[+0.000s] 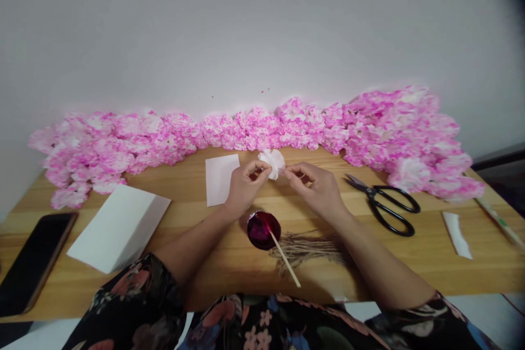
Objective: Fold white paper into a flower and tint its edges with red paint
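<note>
At the near edge are two dark floral sleeves, with bare forearms reaching over the wooden surface. A black phone lies near left. Near the middle, a pale stick leans out of a small round dish of dark red liquid, its free end pointing nearer and to the right. Just right of the dish lies a loose bundle of thin brown strands, partly hidden by the right forearm.

A white folded sheet rests right of the phone. Toward the right side are a narrow white strip, a slim rod at the far right, and black-handled scissors, blades slightly parted and pointing far left.

Farther on, a small white sheet lies beside the left hand, which pinches the lower left of a white flower between thumb and finger. The right hand pinches the flower's right edge with its fingertips. The flower is at the middle, just nearer than a long bank of pink-and-white flowers along the grey wall.
</note>
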A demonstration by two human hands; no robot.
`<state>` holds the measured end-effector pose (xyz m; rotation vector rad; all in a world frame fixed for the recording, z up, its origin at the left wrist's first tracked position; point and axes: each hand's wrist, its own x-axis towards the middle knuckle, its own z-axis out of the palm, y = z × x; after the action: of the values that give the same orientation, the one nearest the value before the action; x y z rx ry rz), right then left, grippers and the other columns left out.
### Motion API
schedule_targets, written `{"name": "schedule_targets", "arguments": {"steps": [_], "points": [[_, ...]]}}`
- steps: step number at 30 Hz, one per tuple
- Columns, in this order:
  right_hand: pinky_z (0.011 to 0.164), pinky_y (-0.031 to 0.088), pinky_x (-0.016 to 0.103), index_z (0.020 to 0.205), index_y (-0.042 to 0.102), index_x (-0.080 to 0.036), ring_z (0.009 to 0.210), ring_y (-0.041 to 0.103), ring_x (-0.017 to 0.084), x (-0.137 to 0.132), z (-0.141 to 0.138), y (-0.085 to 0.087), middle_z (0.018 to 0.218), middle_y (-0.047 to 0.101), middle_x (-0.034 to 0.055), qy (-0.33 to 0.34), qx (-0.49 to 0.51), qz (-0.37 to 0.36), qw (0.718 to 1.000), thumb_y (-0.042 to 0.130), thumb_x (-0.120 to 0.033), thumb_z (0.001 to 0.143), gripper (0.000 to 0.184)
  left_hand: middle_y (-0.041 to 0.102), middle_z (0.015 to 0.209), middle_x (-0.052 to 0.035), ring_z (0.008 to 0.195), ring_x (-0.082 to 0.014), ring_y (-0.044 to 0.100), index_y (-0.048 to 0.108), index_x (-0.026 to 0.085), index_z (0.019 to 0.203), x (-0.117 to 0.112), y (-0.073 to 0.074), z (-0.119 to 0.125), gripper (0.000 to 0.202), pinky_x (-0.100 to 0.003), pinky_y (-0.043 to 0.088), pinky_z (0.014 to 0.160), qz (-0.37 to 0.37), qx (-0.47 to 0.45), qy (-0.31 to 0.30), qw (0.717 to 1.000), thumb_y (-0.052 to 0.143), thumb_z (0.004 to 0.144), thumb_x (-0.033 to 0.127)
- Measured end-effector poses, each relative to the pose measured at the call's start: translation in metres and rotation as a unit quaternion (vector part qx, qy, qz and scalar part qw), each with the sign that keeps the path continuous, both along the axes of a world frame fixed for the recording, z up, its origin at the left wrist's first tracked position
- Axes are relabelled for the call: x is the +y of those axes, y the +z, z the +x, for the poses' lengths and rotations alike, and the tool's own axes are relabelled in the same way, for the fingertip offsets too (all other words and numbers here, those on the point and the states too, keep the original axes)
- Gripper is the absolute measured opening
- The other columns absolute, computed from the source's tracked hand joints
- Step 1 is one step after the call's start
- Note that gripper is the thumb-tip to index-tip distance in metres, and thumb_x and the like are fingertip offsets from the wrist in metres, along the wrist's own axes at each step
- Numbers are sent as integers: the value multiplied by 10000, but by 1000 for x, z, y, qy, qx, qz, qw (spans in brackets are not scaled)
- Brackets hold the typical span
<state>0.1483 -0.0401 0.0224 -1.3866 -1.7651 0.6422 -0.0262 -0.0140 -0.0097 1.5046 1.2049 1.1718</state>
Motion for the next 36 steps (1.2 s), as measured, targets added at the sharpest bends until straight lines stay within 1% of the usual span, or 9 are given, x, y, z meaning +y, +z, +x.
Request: {"name": "schedule_targets", "arguments": {"steps": [5, 11, 16, 20, 23, 26, 29, 32, 36], "points": [[625, 433, 273, 835, 630, -182, 683, 584, 159, -4, -2, 1, 766, 659, 38, 45, -110, 55, 991, 569, -312, 864, 146, 683, 729, 9, 607, -87, 571, 680, 172, 789, -3, 3, 1, 106, -191, 439, 584, 32, 25, 4, 999, 627, 805, 263], [640, 418, 283, 816, 585, -187, 707, 569, 171, -4, 0, 2, 780, 634, 38, 67, -150, 84, 983, 585, -266, 851, 87, 688, 742, 3, 629, -93, 586, 681, 171, 803, -1, 1, 0, 127, -191, 439, 593, 36, 12, 13, 999, 616, 821, 279], [651, 412, 289, 857, 591, -180, 731, 568, 182, -5, -3, 0, 795, 625, 49, 60, -192, 135, 970, 595, -262, 848, 82, 685, 738, 0, 633, -98, 584, 679, 171, 797, 0, 1, 0, 136, -196, 434, 582, 31, 4, 15, 999, 615, 824, 288], [618, 388, 286, 818, 592, -180, 714, 560, 185, -4, -7, -3, 748, 607, 44, 32, -217, 167, 961, 571, -213, 846, 49, 683, 735, 5, 618, -92, 574, 679, 170, 798, -1, 3, 1, 127, -198, 435, 588, 29, 4, 11, 1000, 614, 821, 277], [602, 378, 280, 803, 589, -178, 689, 546, 173, -3, -7, -4, 734, 600, 38, 32, -205, 166, 964, 552, -173, 842, 54, 682, 738, 5, 620, -91, 568, 673, 168, 796, -1, 4, 1, 124, -198, 430, 591, 27, 4, 9, 1000, 612, 820, 272], [614, 388, 268, 798, 580, -181, 672, 536, 152, -2, -6, -4, 740, 602, 25, 51, -156, 135, 977, 550, -152, 834, 55, 673, 734, 3, 616, -90, 559, 662, 164, 792, -2, 6, 2, 128, -197, 423, 585, 20, 6, -1, 1000, 604, 825, 274], [619, 395, 259, 777, 573, -186, 656, 530, 139, -1, -5, -3, 720, 596, 10, 57, -105, 100, 988, 548, -148, 828, 68, 657, 739, -1, 628, -94, 559, 646, 159, 791, -4, 9, 1, 129, -198, 426, 589, 15, 15, -43, 999, 585, 834, 264], [598, 388, 251, 756, 570, -189, 633, 526, 130, 0, -5, -1, 699, 594, 1, 47, -70, 76, 994, 543, -165, 830, 82, 636, 731, -3, 651, -102, 563, 637, 156, 802, -5, 12, -1, 141, -203, 436, 608, 11, 23, -96, 995, 567, 847, 269], [576, 391, 239, 732, 563, -191, 619, 530, 122, 0, -5, 3, 699, 606, -2, 35, -38, 47, 998, 541, -175, 817, 89, 656, 775, -15, 711, -116, 592, 643, 157, 828, -5, 12, -1, 125, -214, 457, 658, 15, 28, -115, 993, 590, 834, 271]]}}
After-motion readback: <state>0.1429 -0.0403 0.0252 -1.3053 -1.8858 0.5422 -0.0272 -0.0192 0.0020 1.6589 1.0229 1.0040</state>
